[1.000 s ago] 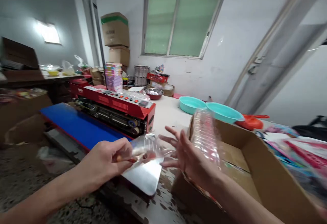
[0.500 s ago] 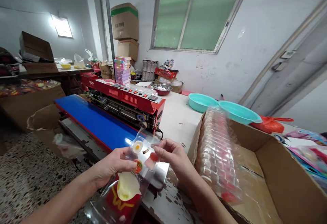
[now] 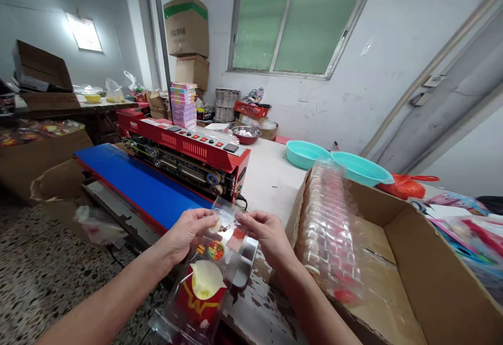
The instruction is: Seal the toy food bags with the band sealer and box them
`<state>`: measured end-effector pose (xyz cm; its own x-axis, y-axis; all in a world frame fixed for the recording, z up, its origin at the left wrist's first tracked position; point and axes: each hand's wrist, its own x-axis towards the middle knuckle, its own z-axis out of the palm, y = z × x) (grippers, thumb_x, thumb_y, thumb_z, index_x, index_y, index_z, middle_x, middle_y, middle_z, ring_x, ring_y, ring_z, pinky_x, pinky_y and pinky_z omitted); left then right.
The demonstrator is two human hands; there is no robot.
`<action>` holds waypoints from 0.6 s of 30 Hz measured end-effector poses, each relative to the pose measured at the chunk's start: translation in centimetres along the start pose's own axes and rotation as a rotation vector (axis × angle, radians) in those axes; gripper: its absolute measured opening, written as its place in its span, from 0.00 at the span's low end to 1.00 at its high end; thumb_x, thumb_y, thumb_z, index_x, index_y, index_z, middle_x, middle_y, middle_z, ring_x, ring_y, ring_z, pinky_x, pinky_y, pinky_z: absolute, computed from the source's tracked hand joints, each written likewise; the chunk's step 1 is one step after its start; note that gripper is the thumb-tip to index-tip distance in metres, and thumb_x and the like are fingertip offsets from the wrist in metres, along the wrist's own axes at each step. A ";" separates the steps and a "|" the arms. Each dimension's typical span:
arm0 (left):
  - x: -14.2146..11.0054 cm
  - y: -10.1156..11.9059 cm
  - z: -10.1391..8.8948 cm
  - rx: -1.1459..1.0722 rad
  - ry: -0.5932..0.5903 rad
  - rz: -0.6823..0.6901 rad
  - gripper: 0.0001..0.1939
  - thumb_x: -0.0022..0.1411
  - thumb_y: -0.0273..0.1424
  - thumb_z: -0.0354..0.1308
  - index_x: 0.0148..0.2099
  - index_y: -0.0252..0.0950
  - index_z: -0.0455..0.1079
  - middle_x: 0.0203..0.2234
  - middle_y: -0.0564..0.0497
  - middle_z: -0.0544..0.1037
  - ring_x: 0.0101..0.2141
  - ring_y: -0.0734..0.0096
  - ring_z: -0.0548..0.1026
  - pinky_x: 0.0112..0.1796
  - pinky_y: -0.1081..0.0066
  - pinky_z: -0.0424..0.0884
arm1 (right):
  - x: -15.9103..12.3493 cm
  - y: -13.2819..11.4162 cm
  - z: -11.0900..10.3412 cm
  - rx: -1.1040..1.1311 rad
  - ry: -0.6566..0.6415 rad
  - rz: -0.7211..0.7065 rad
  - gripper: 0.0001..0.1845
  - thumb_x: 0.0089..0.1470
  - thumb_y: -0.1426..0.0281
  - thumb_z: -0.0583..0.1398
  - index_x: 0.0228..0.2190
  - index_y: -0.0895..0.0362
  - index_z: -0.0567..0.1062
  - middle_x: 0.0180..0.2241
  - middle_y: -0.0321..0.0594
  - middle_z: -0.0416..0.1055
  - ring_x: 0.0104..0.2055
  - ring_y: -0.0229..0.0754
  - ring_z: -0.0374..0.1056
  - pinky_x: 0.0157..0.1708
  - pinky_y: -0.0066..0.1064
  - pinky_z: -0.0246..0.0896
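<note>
Between my hands is a clear plastic package [image 3: 226,269] with a red fries carton [image 3: 198,298], a small pizza-like piece [image 3: 216,250] and other tiny toy food pieces inside. My left hand [image 3: 192,235] pinches its upper left side, the thumb lying over a round pale piece. At the upper right edge, my right hand [image 3: 265,235] pinches the clear plastic between thumb and fingers. The package's top end lies close to the near right end of a red band sealing machine [image 3: 196,151] with a blue conveyor belt [image 3: 133,182].
An open cardboard box [image 3: 444,261] on the right holds a row of stacked clear plastic packs [image 3: 330,224]. Behind it stand two turquoise basins [image 3: 308,155] and a red plastic bag [image 3: 404,185]. Small boxes [image 3: 183,106] are stacked behind the machine.
My left hand has shifted up along the package, uncovering the pizza-like piece and covering the round pale one. The package has swung slightly right. The camera view has turned a little.
</note>
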<state>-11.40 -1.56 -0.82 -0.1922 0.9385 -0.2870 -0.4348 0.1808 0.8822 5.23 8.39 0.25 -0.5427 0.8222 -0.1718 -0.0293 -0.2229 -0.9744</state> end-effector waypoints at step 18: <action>9.2 0.6 -0.6 -0.023 0.296 0.004 0.13 0.41 0.32 0.67 0.28 0.29 0.69 0.20 0.46 0.77 0.18 0.71 0.72 0.19 0.75 0.67 | 5.0 1.1 0.4 -0.030 0.194 -0.055 0.17 0.29 0.67 0.70 0.21 0.61 0.70 0.17 0.34 0.68 0.19 0.32 0.64 0.20 0.24 0.60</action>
<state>-13.99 7.00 -3.13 -0.4404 0.8120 -0.3831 -0.4528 0.1675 0.8757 2.11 12.04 -1.61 -0.3689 0.9189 -0.1400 -0.0278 -0.1615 -0.9865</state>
